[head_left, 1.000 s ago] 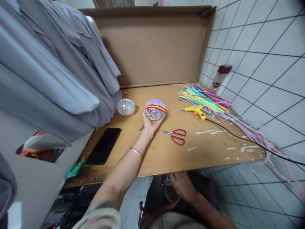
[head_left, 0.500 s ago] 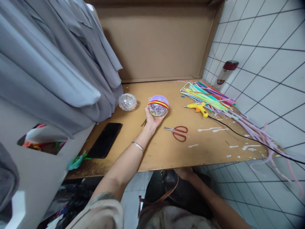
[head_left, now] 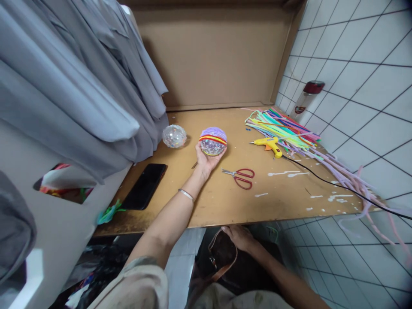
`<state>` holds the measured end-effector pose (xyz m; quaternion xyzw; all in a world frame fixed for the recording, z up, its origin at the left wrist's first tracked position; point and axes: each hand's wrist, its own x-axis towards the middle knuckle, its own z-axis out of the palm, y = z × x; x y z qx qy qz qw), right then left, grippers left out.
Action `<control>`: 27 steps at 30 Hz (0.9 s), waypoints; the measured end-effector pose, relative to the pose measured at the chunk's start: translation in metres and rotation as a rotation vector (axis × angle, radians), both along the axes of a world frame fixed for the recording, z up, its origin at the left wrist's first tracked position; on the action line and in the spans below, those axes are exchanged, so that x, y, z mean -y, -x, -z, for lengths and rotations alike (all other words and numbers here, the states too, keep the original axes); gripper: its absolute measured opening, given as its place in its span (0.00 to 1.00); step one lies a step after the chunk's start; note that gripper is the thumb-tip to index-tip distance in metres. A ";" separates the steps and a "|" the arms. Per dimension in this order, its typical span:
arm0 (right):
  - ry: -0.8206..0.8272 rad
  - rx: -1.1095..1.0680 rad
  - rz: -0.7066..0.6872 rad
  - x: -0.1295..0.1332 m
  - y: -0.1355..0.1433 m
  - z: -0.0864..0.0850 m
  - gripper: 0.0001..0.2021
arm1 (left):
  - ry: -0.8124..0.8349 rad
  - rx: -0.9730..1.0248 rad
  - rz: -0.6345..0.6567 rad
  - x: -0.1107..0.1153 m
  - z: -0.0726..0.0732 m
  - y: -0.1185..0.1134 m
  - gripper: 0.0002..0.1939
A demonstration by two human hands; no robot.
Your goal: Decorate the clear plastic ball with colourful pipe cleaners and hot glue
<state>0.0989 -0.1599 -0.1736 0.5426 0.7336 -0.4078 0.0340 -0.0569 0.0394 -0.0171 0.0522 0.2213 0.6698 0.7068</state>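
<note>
While left hand [head_left: 208, 162] clasps one of two balls [head_left: 213, 140], grip of right hand [head_left: 240, 237] unclear.

Right grip [head_left: 240, 238] back in fuller view at the bag [head_left: 222, 249].

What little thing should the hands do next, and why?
Maybe bring the right hand up to the table: it is down by the dark bag, while the left hand alone holds the purple-topped ball, so a second hand might help steady it.

The ball [head_left: 213, 141] is purple above red-and-yellow stripes
</note>
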 end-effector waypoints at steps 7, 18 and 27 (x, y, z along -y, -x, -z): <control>-0.140 0.090 -0.111 -0.004 -0.003 -0.008 0.23 | -0.024 0.016 0.048 0.002 -0.003 0.000 0.25; -0.232 0.156 -0.014 0.006 0.009 0.014 0.24 | -0.028 -0.013 0.084 0.004 -0.003 0.000 0.24; -0.303 0.382 -0.011 0.024 -0.013 0.006 0.27 | -0.010 -0.026 0.138 0.004 0.000 -0.004 0.25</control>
